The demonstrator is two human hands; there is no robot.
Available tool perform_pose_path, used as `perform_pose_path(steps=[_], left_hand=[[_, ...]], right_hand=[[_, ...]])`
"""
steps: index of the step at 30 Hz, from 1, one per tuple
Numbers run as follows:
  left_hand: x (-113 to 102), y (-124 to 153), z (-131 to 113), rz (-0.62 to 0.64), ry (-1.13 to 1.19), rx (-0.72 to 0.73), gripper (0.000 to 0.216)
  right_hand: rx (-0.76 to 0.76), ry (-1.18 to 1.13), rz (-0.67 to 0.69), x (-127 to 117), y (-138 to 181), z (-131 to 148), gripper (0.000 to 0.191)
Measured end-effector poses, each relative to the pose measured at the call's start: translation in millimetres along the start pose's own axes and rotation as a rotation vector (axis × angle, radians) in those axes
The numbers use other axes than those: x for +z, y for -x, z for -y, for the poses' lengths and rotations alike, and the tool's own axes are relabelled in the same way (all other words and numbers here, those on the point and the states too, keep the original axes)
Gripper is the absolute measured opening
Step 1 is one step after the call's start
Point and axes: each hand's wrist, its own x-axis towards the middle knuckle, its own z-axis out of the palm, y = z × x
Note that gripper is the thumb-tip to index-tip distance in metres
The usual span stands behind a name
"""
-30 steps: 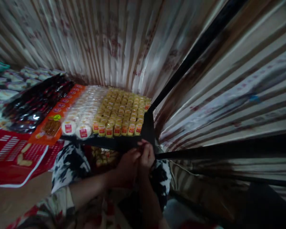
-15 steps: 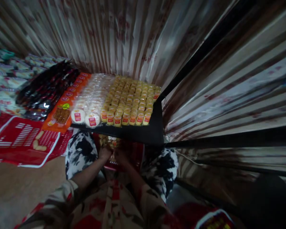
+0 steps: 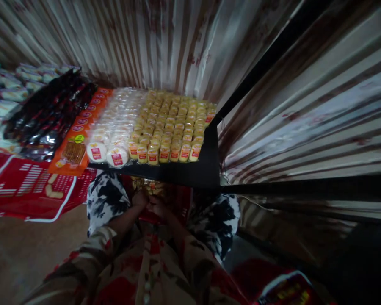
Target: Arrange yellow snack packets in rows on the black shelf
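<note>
Dim, downward view, clock taken from the hands. Left hand [image 3: 140, 199] and right hand [image 3: 157, 206] low between seated knees in black-and-white trousers [image 3: 106, 199], close together over a red bag [image 3: 184, 205]. A second ago, both raised together by the front right corner of a dark surface [image 3: 211, 156]; half a second ago, already lowered to the bag — now drawn a little nearer each other. By judgement, a shift of the handling from the surface's edge to the gold-wrapped packets [image 3: 149, 185] in the bag, just beyond the hands at twelve o'clock. Fingers apparently bent and narrow, but too dark and blurred to tell of any grip; cannot tell for either hand.

On the surface at one o'clock, tight rows of yellow packets [image 3: 171, 127] — apparently unchanged in layout. At eleven, round white packets [image 3: 119, 123]; at ten, a flat orange packet [image 3: 73, 152] beside dark glossy packets [image 3: 51, 114]. At nine, another red bag [image 3: 22, 186] with white handles.
</note>
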Motion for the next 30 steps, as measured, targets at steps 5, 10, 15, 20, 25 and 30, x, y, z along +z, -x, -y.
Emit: perform_pose_path(steps=[5, 10, 15, 20, 25, 30], left_hand=[[-4, 11, -2, -0.14, 0.077, 0.033, 0.038], [-17, 33, -5, -0.215, 0.312, 0.193, 0.038], [-39, 65, -11, -0.214, 0.42, 0.32, 0.033], [-60, 94, -24, -0.284, 0.494, 0.495, 0.028], [-88, 110, -52, -0.314, 0.541, 0.643, 0.029], [-122, 112, -93, -0.339, 0.51, 0.73, 0.029]], right_hand=[[-0.105, 0.015, -0.18, -9, -1, 14, 0.017], [-0.246, 0.058, -0.352, -15, 19, 42, 0.028], [-0.345, 0.13, -0.394, -13, 58, 71, 0.027], [-0.448, 0.226, -0.519, -13, 88, 96, 0.024], [-0.563, 0.271, -0.612, -22, 104, 126, 0.025], [-0.635, 0.275, -0.715, -38, 105, 153, 0.034]])
